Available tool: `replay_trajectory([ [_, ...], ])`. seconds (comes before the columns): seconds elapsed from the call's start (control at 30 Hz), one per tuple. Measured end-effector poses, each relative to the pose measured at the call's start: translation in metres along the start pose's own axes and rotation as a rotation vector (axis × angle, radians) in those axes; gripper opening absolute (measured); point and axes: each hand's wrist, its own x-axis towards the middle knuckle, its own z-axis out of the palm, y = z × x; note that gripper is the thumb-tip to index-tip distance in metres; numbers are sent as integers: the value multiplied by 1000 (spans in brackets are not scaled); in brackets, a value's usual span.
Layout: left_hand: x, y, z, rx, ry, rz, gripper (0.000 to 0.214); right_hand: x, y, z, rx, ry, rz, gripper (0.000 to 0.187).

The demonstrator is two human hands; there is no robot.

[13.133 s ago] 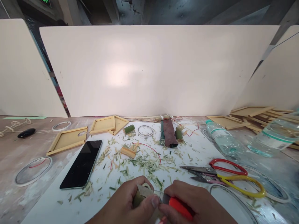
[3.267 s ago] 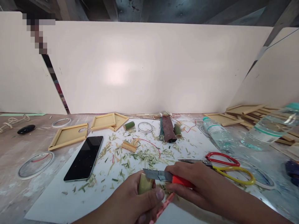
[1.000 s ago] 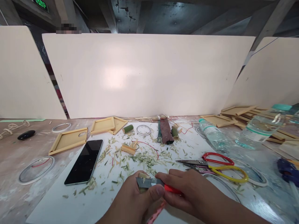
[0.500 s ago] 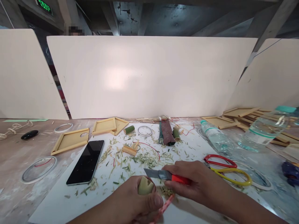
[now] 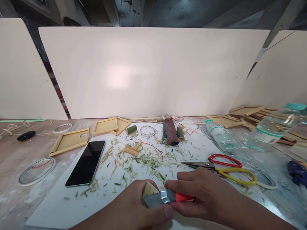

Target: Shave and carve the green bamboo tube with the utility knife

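Note:
My left hand (image 5: 141,204) is wrapped round a short piece of bamboo (image 5: 149,189), pale green, with only its upper end showing above the fingers. A utility knife (image 5: 157,198) with a red handle is gripped in my right hand (image 5: 199,191). Its grey blade lies across the bamboo's top, pointing left, and my left thumb sits just below it. Green and pale shavings (image 5: 151,163) are strewn over the white sheet (image 5: 52,204) beyond my hands. Scissors (image 5: 230,166) with one red and one yellow handle loop lie just past my right hand.
A black phone (image 5: 86,163) lies at left, near thin wooden frames (image 5: 69,142) and clear hoops (image 5: 37,171). Bamboo pieces (image 5: 131,129) and a brown roll (image 5: 171,131) lie farther back. Two water bottles (image 5: 219,135) lie or lean at right. A white partition (image 5: 153,73) closes the back.
The knife has come down and left, from above the bamboo onto its top. My right hand moved closer to my left, uncovering the scissor blades. The pink patterned strip below is no longer visible.

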Motion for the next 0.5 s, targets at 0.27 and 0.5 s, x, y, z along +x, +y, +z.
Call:
replay_trajectory([
  [0.27, 4, -5, 9, -240, -4, 65, 51, -2, -5, 3, -65, -3, 39, 23],
  [0.5, 9, 4, 15, -248, -7, 144, 53, 2, -4, 10, 56, 135, 282, 14],
])
